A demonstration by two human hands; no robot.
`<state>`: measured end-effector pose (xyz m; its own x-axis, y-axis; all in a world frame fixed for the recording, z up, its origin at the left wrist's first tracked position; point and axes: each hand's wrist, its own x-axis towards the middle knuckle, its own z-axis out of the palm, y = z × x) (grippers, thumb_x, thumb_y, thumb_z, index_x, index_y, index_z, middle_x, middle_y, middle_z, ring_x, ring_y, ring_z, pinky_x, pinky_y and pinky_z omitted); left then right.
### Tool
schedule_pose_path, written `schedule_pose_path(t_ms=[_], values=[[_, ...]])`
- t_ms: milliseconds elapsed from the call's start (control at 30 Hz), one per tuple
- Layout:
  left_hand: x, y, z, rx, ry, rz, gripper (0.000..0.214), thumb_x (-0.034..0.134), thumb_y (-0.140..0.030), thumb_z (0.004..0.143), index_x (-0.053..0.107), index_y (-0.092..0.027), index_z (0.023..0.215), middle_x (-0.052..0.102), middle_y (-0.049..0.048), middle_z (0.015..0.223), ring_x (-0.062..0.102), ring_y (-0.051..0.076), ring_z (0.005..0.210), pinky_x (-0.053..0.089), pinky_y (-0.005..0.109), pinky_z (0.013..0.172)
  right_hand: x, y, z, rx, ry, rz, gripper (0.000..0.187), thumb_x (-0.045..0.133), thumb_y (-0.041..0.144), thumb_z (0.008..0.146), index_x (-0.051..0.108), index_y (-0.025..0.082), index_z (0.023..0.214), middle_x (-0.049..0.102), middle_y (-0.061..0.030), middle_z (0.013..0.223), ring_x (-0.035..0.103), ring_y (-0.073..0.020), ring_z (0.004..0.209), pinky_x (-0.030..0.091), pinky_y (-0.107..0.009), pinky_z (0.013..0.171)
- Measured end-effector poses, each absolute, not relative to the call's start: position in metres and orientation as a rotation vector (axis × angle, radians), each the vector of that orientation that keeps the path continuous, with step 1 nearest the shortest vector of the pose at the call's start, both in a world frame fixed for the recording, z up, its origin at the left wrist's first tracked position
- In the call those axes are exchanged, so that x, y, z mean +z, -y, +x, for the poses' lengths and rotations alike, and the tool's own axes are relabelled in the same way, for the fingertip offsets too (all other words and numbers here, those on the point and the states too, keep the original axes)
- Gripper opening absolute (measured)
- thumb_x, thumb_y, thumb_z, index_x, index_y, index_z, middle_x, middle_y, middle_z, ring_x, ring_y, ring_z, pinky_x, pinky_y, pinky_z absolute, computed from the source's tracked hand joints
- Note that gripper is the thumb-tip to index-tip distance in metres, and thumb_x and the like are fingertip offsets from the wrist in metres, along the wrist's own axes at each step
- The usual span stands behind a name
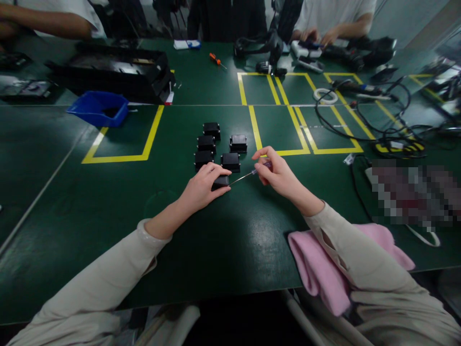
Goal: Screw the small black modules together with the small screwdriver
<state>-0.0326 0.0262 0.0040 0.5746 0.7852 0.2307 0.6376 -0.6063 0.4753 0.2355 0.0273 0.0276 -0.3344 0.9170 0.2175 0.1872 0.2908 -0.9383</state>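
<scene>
My left hand (204,188) is closed around a small black box (221,181) lying on the green table (223,250). Between the thumb and fingers of my right hand (275,174) is a screwdriver (254,171) with a clear handle. Its thin metal shaft slants down to the left, and the tip meets the right end of the held box, where a screw may sit; the contact is too small to make out. Just beyond my hands stand several similar black boxes (230,161) in two loose columns, with small shiny screws at their ends.
A blue bin (100,108) and stacked black trays (111,72) stand at the far left. An orange screwdriver (216,59) lies at the back. Black cables (367,129) coil at the right, and a pink cloth (320,269) lies under my right forearm. Other people sit opposite.
</scene>
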Motion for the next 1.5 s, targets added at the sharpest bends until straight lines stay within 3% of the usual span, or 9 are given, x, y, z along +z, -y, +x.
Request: schedule_pose_path(t_ms=[133, 367, 600, 833, 1067, 1300, 1500], values=[[0.0041, -0.0261, -0.0328, 0.604, -1.155, 2.481, 0.037, 0.072, -0.029, 0.097, 0.062, -0.022, 0.132, 0.063, 0.0117, 0.130, 0.060, 0.032, 0.125, 0.054, 0.052, 0.105, 0.0262, -0.0274, 0.2351, 1.170, 1.716, -1.031, 0.012, 0.054, 0.034, 0.106, 0.048, 0.024, 0.105, 0.046, 0.0115, 0.056, 0.045, -0.0098, 0.045, 0.032, -0.025, 0.048], [0.0036, -0.0263, -0.0330, 0.620, -1.153, 2.469, 0.037, 0.073, -0.028, 0.096, 0.062, -0.022, 0.131, 0.063, 0.0109, 0.129, 0.061, 0.032, 0.124, 0.054, 0.052, 0.105, 0.0272, -0.0273, 0.2365, 1.109, 1.743, -1.001, 0.013, 0.059, 0.024, 0.101, 0.048, 0.024, 0.110, 0.047, 0.0108, 0.064, 0.047, -0.0088, 0.048, 0.036, -0.027, 0.051], [0.0034, -0.0268, -0.0330, 0.615, -1.157, 2.449, 0.037, 0.073, -0.029, 0.096, 0.063, -0.024, 0.131, 0.063, 0.0105, 0.131, 0.061, 0.032, 0.125, 0.054, 0.052, 0.105, 0.0249, -0.0279, 0.2355, 1.188, 1.703, -1.034, 0.013, 0.053, 0.036, 0.108, 0.047, 0.025, 0.106, 0.044, 0.0117, 0.055, 0.043, -0.0102, 0.045, 0.034, -0.026, 0.048], [0.0042, -0.0261, -0.0324, 0.594, -1.163, 2.464, 0.037, 0.072, -0.029, 0.096, 0.062, -0.022, 0.131, 0.063, 0.0115, 0.130, 0.060, 0.033, 0.125, 0.053, 0.053, 0.106, 0.0262, -0.0278, 0.2361, 1.109, 1.731, -1.023, 0.013, 0.059, 0.025, 0.102, 0.048, 0.024, 0.110, 0.047, 0.0102, 0.066, 0.047, -0.0087, 0.048, 0.037, -0.027, 0.051], [0.0032, -0.0259, -0.0325, 0.610, -1.158, 2.468, 0.036, 0.071, -0.029, 0.097, 0.062, -0.024, 0.131, 0.063, 0.0106, 0.130, 0.061, 0.031, 0.124, 0.054, 0.052, 0.106, 0.0233, -0.0285, 0.2357, 1.160, 1.722, -1.034, 0.012, 0.054, 0.034, 0.107, 0.046, 0.025, 0.106, 0.045, 0.0113, 0.057, 0.043, -0.0098, 0.045, 0.033, -0.026, 0.049], [0.0039, -0.0261, -0.0328, 0.611, -1.151, 2.475, 0.036, 0.071, -0.029, 0.097, 0.062, -0.022, 0.131, 0.063, 0.0117, 0.129, 0.061, 0.032, 0.124, 0.054, 0.052, 0.105, 0.0250, -0.0285, 0.2363, 1.108, 1.736, -1.009, 0.014, 0.057, 0.022, 0.101, 0.047, 0.024, 0.110, 0.046, 0.0104, 0.065, 0.048, -0.0091, 0.049, 0.037, -0.026, 0.051], [0.0045, -0.0262, -0.0331, 0.602, -1.157, 2.462, 0.036, 0.072, -0.029, 0.096, 0.063, -0.024, 0.131, 0.063, 0.0107, 0.130, 0.061, 0.032, 0.125, 0.054, 0.052, 0.105, 0.0253, -0.0283, 0.2349, 1.168, 1.715, -1.034, 0.010, 0.053, 0.032, 0.106, 0.047, 0.024, 0.105, 0.044, 0.0114, 0.055, 0.043, -0.0105, 0.044, 0.034, -0.026, 0.048]])
